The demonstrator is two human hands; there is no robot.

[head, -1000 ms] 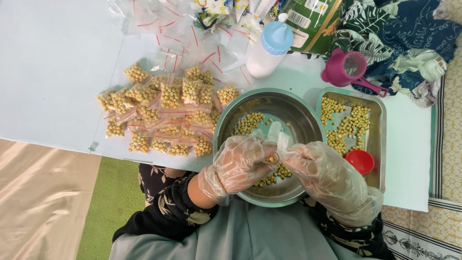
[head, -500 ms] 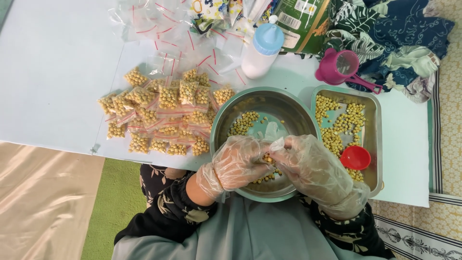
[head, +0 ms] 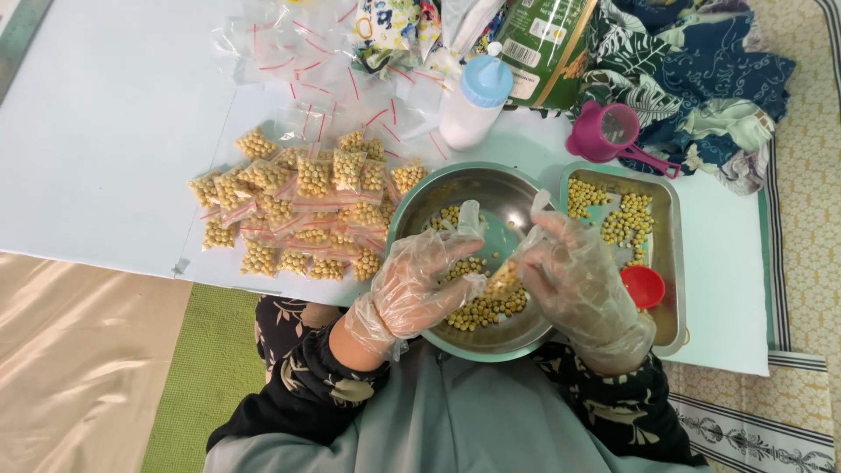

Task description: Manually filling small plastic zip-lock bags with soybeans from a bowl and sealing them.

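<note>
Both my hands wear clear plastic gloves and meet over a round steel bowl [head: 438, 188] that holds yellow beans [head: 480, 308]. Between them is a small clear bag [head: 505, 278] partly filled with beans. My right hand [head: 574, 280] pinches the bag's side. My left hand [head: 419, 285] touches its other side with fingers curled. Left of the bowl lies a pile of filled small bags [head: 298, 210] with red seal strips.
A steel tray [head: 673, 263] right of the bowl holds more beans and a small red cup [head: 642, 286]. Behind stand a white bottle with blue cap [head: 473, 105], a pink scoop cup [head: 613, 133], a green packet [head: 552, 44], empty bags [head: 298, 52] and patterned cloth [head: 701, 70].
The camera view shifted a little. My hands stayed over the bowl and drew closer around the small bag.
</note>
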